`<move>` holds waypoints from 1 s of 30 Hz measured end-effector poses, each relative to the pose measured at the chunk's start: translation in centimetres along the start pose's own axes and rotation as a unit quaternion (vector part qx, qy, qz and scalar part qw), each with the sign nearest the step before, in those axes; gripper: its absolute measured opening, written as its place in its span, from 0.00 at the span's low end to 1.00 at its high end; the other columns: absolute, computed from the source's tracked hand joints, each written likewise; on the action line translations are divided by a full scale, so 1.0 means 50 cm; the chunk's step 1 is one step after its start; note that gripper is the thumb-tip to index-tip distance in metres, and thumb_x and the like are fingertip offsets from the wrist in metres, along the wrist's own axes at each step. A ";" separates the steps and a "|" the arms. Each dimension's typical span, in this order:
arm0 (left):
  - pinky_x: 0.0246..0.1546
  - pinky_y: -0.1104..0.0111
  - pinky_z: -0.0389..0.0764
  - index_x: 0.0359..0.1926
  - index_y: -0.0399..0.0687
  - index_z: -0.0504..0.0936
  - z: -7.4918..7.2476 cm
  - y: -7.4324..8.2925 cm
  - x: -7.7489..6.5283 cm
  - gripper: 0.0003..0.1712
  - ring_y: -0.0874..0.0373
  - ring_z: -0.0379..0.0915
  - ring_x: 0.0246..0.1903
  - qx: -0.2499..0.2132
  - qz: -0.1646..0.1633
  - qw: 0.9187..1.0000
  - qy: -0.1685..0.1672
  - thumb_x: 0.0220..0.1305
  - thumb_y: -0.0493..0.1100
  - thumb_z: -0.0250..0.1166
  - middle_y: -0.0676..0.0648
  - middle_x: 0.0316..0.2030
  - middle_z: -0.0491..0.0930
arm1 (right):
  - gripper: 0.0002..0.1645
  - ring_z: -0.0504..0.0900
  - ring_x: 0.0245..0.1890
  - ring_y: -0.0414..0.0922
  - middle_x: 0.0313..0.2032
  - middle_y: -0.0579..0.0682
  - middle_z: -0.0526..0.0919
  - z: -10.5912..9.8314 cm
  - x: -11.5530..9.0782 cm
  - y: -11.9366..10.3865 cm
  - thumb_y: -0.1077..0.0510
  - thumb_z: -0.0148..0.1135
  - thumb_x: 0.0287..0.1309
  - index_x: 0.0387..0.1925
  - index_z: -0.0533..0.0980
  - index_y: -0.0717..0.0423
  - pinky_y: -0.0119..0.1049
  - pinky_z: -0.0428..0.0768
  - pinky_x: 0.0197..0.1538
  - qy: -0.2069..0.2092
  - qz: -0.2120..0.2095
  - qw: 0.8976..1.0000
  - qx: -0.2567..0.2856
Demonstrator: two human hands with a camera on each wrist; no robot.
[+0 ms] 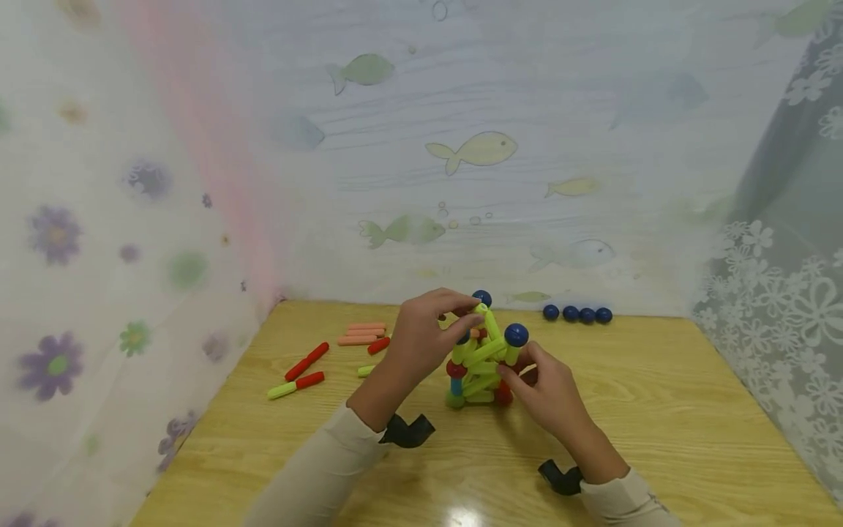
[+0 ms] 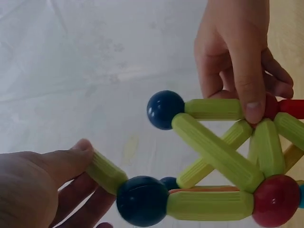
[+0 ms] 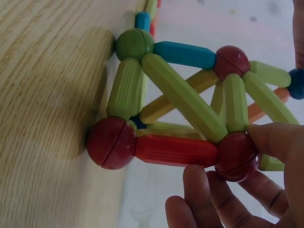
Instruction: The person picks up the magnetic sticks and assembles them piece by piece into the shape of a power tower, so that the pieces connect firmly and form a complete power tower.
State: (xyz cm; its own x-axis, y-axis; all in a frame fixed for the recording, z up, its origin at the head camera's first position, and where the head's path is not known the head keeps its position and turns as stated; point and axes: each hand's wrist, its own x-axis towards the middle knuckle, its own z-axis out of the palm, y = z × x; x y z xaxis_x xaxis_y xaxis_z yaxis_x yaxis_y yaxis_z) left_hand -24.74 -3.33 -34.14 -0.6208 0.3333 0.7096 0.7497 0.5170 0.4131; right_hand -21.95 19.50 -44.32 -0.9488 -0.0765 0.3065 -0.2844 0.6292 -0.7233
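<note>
A two-tier tower of rods and balls (image 1: 485,351) stands on the table, built from magnetic-style sticks in yellow-green, blue, red and orange. At its top, my left hand (image 1: 428,326) pinches a yellow-green rod (image 2: 108,172) between thumb and fingers; the rod's other end meets a dark blue ball (image 2: 142,201). My right hand (image 1: 546,384) grips a red ball (image 3: 237,154) at the tower's middle level, thumb on one side and fingers on the other. Another blue ball (image 1: 516,335) tops the near right post. A green ball (image 3: 135,43) and a red ball (image 3: 111,143) form lower corners.
Several dark blue balls (image 1: 587,315) sit in a row at the back right. Orange rods (image 1: 362,336), red rods (image 1: 306,361) and a yellow-green rod (image 1: 282,391) lie left of the tower. Patterned curtains (image 1: 474,183) hang behind the wooden table (image 1: 658,410).
</note>
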 end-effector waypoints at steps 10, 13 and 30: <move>0.43 0.67 0.84 0.49 0.53 0.91 0.034 0.001 0.000 0.14 0.61 0.84 0.40 0.083 0.075 0.991 -0.079 0.64 0.48 0.75 0.55 0.42 0.89 | 0.18 0.87 0.34 0.42 0.39 0.46 0.83 0.002 0.000 0.003 0.39 0.64 0.69 0.40 0.73 0.47 0.33 0.83 0.37 -0.002 -0.009 1.000 0.000; 0.43 0.64 0.84 0.48 0.55 0.92 0.042 0.005 0.001 0.13 0.59 0.85 0.40 0.132 0.098 0.983 -0.079 0.63 0.49 0.76 0.54 0.42 0.90 | 0.18 0.87 0.33 0.42 0.38 0.46 0.83 0.002 -0.001 0.005 0.40 0.65 0.69 0.40 0.73 0.48 0.32 0.83 0.36 -0.001 -0.011 1.000 0.003; 0.29 0.73 0.76 0.62 0.41 0.67 0.059 -0.008 -0.130 0.42 0.59 0.71 0.35 0.109 -0.134 0.984 -0.032 0.60 0.59 0.77 0.44 0.51 0.69 | 0.17 0.87 0.33 0.41 0.36 0.45 0.85 -0.003 -0.003 -0.001 0.41 0.68 0.67 0.38 0.75 0.48 0.34 0.84 0.36 0.011 -0.012 1.000 -0.020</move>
State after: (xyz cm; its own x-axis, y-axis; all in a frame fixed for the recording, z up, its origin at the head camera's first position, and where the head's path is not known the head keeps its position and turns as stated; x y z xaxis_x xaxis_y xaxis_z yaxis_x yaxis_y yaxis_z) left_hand -21.70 -3.38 -40.59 -0.8080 0.2063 0.5518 0.4937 0.7483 0.4431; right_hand -21.76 19.60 -44.27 -0.9386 -0.0758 0.3367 -0.3007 0.6584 -0.6900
